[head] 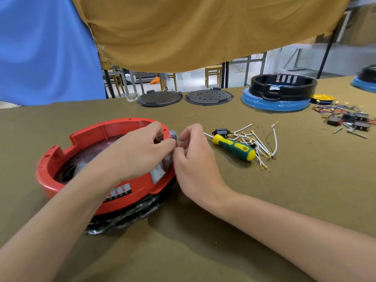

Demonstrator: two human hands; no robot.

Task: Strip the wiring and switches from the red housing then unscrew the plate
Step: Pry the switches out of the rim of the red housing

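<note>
The round red housing sits on a black base at the table's left. A dark plate lies inside it. Grey rocker switches are set in its right wall; one shows below my hands. My left hand reaches over the rim and pinches a grey switch at the wall from inside. My right hand pinches the same switch from outside. To the right lie a yellow-green screwdriver and a heap of white wires with brass terminals and a small black part.
At the back stand two dark round plates and a black housing on a blue base. A pile of coloured wires and black switches lies at the far right. Cloth hangs above the table's far edge.
</note>
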